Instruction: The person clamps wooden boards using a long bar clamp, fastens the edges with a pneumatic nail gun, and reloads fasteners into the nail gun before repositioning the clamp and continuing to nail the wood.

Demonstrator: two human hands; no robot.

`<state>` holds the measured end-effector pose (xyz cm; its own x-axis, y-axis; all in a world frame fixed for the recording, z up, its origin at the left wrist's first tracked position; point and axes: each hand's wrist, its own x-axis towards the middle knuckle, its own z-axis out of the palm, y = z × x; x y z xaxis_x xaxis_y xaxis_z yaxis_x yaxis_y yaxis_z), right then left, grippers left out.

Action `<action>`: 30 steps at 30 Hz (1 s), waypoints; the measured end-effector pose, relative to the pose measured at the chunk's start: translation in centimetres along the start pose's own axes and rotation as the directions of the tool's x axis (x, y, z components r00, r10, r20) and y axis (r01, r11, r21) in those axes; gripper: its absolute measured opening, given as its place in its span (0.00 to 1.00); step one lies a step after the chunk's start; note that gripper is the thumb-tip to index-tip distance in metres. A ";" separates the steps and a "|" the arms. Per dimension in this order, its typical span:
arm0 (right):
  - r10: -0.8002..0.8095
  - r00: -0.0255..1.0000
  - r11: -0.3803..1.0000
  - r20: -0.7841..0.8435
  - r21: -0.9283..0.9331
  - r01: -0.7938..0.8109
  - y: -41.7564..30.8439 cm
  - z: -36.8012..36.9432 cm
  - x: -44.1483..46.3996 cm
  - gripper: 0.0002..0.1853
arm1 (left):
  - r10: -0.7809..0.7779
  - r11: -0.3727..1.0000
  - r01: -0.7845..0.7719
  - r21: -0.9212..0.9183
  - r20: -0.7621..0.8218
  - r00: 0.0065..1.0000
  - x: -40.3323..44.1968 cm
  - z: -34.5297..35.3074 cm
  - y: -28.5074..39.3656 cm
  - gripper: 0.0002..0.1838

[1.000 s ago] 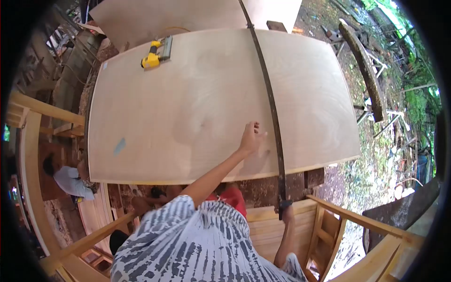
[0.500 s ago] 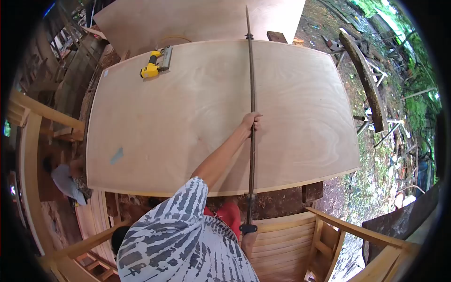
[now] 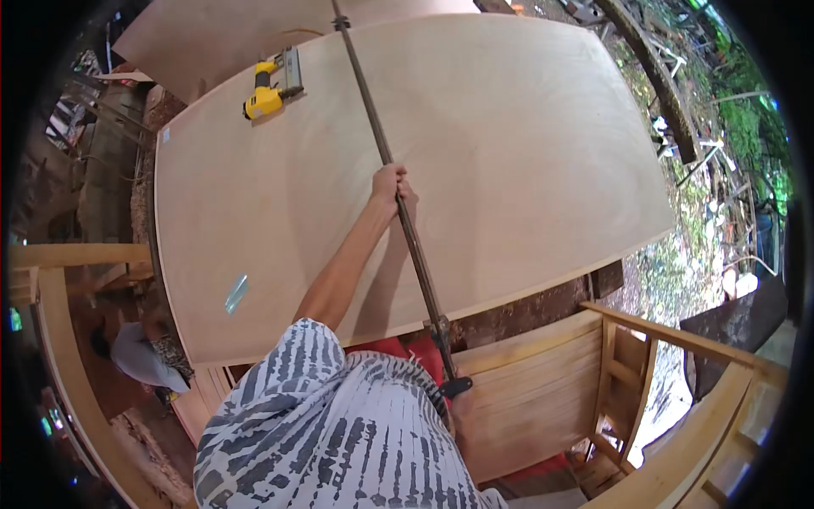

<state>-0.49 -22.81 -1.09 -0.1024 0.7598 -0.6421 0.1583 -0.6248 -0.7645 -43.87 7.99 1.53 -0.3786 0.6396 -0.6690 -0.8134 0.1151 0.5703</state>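
My left hand (image 3: 394,188) is closed around the middle of a long metal bar clamp (image 3: 415,250), which slants across a large plywood panel (image 3: 526,153) with a thin wooden edge. My right hand (image 3: 462,416) is at the near end of the clamp, by its dark crosswise handle (image 3: 456,388); its fingers are partly hidden there. The clamp's far jaw (image 3: 341,23) reaches past the panel's far edge, and the near jaw (image 3: 438,325) sits by the near edge. A yellow and black nail gun (image 3: 270,87) lies on the panel's far left part.
A pale blue-green strip (image 3: 236,293) lies on the panel. Another sheet (image 3: 203,38) is beyond it. Wooden frames (image 3: 661,335) stand at the near right and left (image 3: 59,339). A co-worker (image 3: 144,352) crouches at the left. A dark beam (image 3: 657,72) is at the right.
The clamp has gone from nearly straight to slanted, its far end swinging left. My left hand moved left and farther forward in view with it. The camera view has also shifted.
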 end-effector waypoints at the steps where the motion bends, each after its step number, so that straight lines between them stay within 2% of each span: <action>1: -0.006 1.000 1.000 0.009 -0.002 0.006 0.5 0.5 -0.7 0.24 | -0.014 1.000 0.014 0.004 -0.005 1.000 -0.1 -1.1 0.7 0.18; 4: 0.052 0.996 0.998 0.075 -0.022 -0.050 1.1 -0.2 -3.1 0.23 | -0.008 0.999 0.005 -0.049 -0.065 0.998 -1.7 -4.8 1.6 0.16; 6: 0.097 0.986 0.995 0.133 -0.026 -0.094 -0.5 0.7 -3.3 0.22 | 0.001 0.997 -0.004 -0.073 -0.035 0.999 -2.5 -5.9 1.6 0.16; 8: 0.014 0.993 0.997 0.120 -0.073 -0.006 -4.2 2.9 -5.6 0.22 | 0.024 0.996 -0.026 -0.086 -0.027 0.999 -3.8 -6.3 1.7 0.16; 9: 0.102 0.981 0.987 0.166 -0.139 -0.079 -0.6 1.1 -5.1 0.22 | 0.036 0.992 -0.037 -0.123 -0.012 0.999 -3.8 -6.8 1.5 0.16; 14: 0.192 0.964 0.979 0.181 -0.109 -0.175 6.1 0.9 -4.8 0.24 | 0.071 0.997 -0.072 -0.009 -0.023 0.997 -2.6 -9.5 1.8 0.15; 16: 0.191 0.965 0.981 0.177 -0.069 -0.182 7.0 2.4 -4.1 0.25 | 0.149 0.988 -0.150 0.046 0.018 0.989 -2.5 -10.5 1.8 0.15; 17: 0.190 0.966 0.982 0.173 -0.050 -0.184 7.3 3.1 -3.7 0.25 | 0.225 0.957 -0.233 0.176 0.061 0.972 -1.8 -11.4 1.3 0.11; 18: 0.184 0.968 0.983 0.168 -0.032 -0.181 7.7 3.9 -3.3 0.25 | 0.220 0.957 -0.228 0.181 0.059 0.974 -1.5 -12.5 0.7 0.11; 19: 0.180 0.970 0.983 0.164 -0.015 -0.180 8.0 4.5 -2.9 0.26 | 0.406 0.810 -0.396 0.433 0.073 0.911 -1.4 -13.7 -0.1 0.15; 20: 0.179 0.971 0.984 0.159 -0.006 -0.181 8.3 5.0 -2.9 0.26 | 0.555 0.579 -0.497 0.646 0.134 0.821 -1.8 -15.4 -1.1 0.24; 22: 0.167 0.975 0.985 0.145 0.013 -0.171 8.5 6.0 -2.0 0.27 | 0.769 0.184 -0.649 0.738 0.302 0.563 -8.7 -19.6 -2.3 0.38; 23: 0.159 0.978 0.986 0.139 0.026 -0.164 8.5 6.5 -1.7 0.27 | 0.684 -0.092 -0.500 0.861 0.419 0.597 -11.2 -23.2 -2.2 0.38; 24: 0.154 0.979 0.987 0.135 0.033 -0.160 8.6 6.8 -1.5 0.27 | 0.573 -0.375 -0.317 0.871 0.487 0.660 -13.7 -27.6 -2.4 0.39; 26: 0.147 0.981 0.988 0.126 0.038 -0.152 8.8 7.2 -1.3 0.28 | 0.559 -0.471 -0.215 0.856 0.478 0.678 -18.0 -32.1 -2.2 0.38; 30: 0.136 0.983 0.988 0.123 0.051 -0.143 8.3 7.2 -0.2 0.29 | 0.634 -0.431 -0.141 0.891 0.410 0.655 -20.1 -31.9 -2.6 0.36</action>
<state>-6.27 -29.41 -7.72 -0.2003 0.6398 -0.7420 0.1208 -0.7355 -0.6667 -48.27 -29.36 -1.70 -0.5828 0.8039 0.1187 0.7975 0.5378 0.2733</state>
